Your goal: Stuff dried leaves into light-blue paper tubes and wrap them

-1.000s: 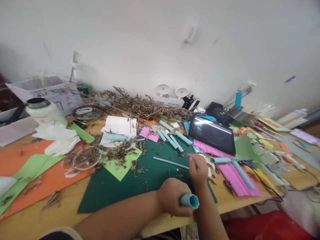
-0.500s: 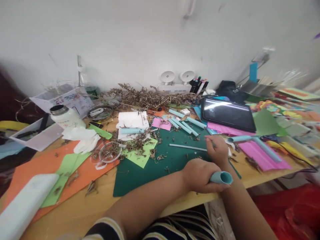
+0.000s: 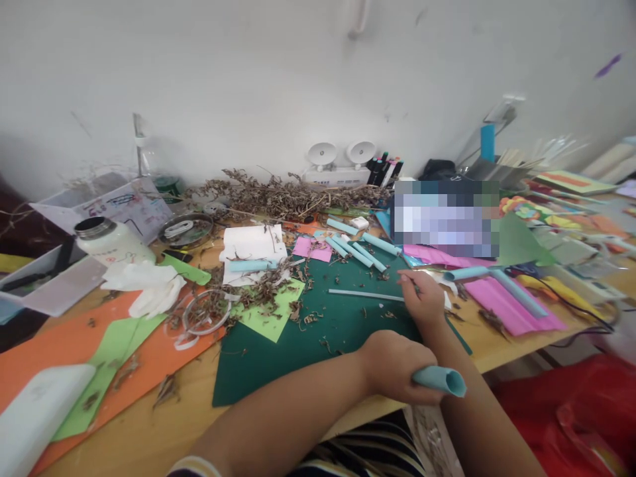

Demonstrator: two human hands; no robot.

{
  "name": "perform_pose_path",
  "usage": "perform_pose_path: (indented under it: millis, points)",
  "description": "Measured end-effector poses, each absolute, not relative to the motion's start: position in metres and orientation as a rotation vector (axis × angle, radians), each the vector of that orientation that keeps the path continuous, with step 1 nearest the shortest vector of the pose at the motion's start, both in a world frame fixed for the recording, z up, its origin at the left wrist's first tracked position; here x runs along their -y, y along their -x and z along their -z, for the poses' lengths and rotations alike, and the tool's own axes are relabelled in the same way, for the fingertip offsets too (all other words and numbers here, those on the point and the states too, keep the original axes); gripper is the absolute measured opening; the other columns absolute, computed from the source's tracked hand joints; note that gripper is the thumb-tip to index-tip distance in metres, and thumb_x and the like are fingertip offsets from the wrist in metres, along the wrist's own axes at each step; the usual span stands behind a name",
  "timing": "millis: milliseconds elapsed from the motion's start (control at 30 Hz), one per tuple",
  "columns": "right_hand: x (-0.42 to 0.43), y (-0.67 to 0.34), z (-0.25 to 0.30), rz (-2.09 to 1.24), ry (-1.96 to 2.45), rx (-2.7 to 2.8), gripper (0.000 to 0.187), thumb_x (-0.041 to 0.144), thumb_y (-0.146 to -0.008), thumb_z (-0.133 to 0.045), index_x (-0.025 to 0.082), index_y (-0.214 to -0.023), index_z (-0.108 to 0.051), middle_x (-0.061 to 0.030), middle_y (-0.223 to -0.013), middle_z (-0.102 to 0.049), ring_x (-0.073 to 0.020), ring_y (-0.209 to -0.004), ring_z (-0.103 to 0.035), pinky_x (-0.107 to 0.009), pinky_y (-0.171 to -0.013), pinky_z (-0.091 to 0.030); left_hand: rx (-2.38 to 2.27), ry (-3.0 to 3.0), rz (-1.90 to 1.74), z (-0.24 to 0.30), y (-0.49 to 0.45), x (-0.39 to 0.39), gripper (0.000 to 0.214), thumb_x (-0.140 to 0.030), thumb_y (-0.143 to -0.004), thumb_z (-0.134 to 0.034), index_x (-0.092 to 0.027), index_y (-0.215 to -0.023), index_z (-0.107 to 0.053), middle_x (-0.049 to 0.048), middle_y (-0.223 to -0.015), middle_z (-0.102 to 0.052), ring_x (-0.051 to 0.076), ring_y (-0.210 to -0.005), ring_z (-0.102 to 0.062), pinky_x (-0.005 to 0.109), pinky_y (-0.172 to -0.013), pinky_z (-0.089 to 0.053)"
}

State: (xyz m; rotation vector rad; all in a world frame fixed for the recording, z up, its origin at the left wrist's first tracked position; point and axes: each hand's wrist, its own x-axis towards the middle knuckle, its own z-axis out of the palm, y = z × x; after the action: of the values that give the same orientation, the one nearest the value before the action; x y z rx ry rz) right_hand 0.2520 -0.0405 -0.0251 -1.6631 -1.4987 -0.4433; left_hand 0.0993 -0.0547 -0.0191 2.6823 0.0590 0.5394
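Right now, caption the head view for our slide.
Left hand holds a rolled blue tube; right hand rests beside a thin stick on the green mat.

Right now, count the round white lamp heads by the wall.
2: left lamp head and right lamp head, side by side on one white base, beside the markers. None looks hidden.

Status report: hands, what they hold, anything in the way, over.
Left hand shut on blue paper roll. Right fingers at thin paper stick on green mat. Dried leaves nearby.

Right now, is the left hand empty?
No, the left hand is closed around a rolled light-blue paper tube at the table's near edge.
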Motion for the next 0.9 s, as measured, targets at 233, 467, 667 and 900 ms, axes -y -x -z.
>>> perform_pose_path:
  millis: [233,467,667,900]
  points:
    - [0.042,-0.248,0.028,0.336,1.831,1.42,0.028,0.032,-0.077,-0.036,0.019,-0.078,-0.061,-0.0037,-0.065,-0.063,-0.0169,-0.069,-0.058,-0.031,-0.068,-0.046,-0.125,-2.642,-0.586,0.017,-0.098,0.053,0.031,-0.047,-0.07,-0.048,-0.017,-0.069,-0.055,0.0001,-0.065,-0.064,0.013,-0.064,-0.061,0.022,-0.057,-0.044]
    - [0.029,-0.316,0.001,0.319,2.267,0.948,0.044,0.029,-0.076,-0.032,0.011,-0.11,-0.053,-0.0192,-0.118,-0.047,-0.0341,-0.108,-0.04,-0.054,-0.084,-0.029,-0.098,-2.686,-0.539,0.022,-0.099,0.052,0.033,-0.051,-0.069,-0.047,-0.019,-0.072,-0.056,-0.002,-0.069,-0.065,0.012,-0.068,-0.062,0.022,-0.055,-0.042]
    - [0.021,-0.366,0.004,0.183,2.568,0.719,0.054,0.045,-0.078,-0.029,0.019,-0.125,-0.039,-0.019,-0.138,-0.017,-0.0415,-0.122,-0.015,-0.063,-0.083,-0.018,0.005,-2.724,-0.449,0.025,-0.11,0.05,0.036,-0.055,-0.067,-0.046,-0.02,-0.068,-0.056,-0.0018,-0.07,-0.065,0.013,-0.069,-0.062,0.021,-0.053,-0.041]
    - [0.007,-0.379,0.011,0.092,2.697,0.754,0.066,0.065,-0.072,-0.025,0.029,-0.127,-0.033,-0.0135,-0.142,-0.002,-0.0357,-0.127,0.0,-0.063,-0.086,-0.01,0.042,-2.681,-0.424,0.029,-0.115,0.05,0.036,-0.055,-0.064,-0.05,-0.02,-0.067,-0.057,-0.0011,-0.067,-0.065,0.011,-0.067,-0.061,0.018,-0.053,-0.041]
